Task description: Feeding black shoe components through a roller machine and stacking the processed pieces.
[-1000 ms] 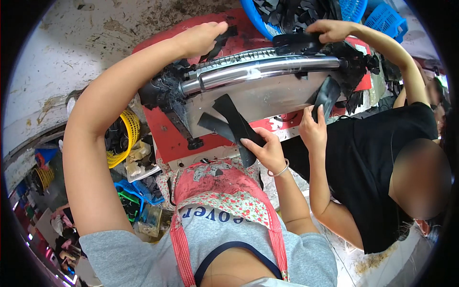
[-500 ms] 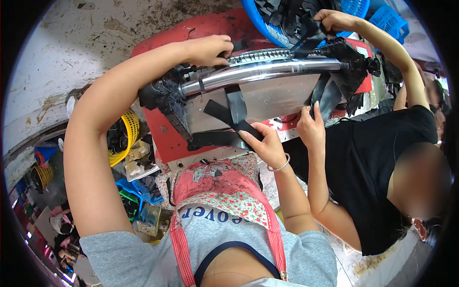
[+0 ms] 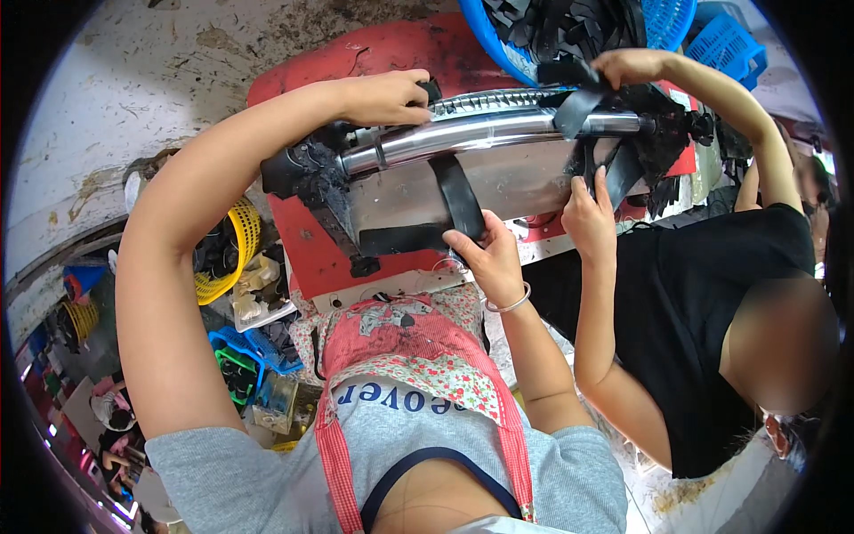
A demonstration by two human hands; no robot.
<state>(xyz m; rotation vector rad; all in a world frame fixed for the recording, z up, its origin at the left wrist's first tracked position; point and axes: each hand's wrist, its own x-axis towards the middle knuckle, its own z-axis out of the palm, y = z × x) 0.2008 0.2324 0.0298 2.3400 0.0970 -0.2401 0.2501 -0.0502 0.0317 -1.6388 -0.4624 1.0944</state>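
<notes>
My left hand reaches up to the top of a machine, fingers curled over its ribbed upper roller and pinching a small black end piece. My right hand grips the lower end of a black strip. The strip lies up across the machine's shiny metal plate and runs under the chrome roller. A co-worker in a black shirt stands at my right. One of their hands holds another black strip over the roller's right end, and the other hand presses against the plate.
The machine sits on a red base. A blue basket full of black strips stands behind it, with a second blue basket at the far right. A yellow basket and clutter lie on the floor at my left.
My left hand slid right along the top of the roller. My right hand rose and brought the black strip from slanted to nearly upright against the plate. The co-worker's upper hand shifted left.
</notes>
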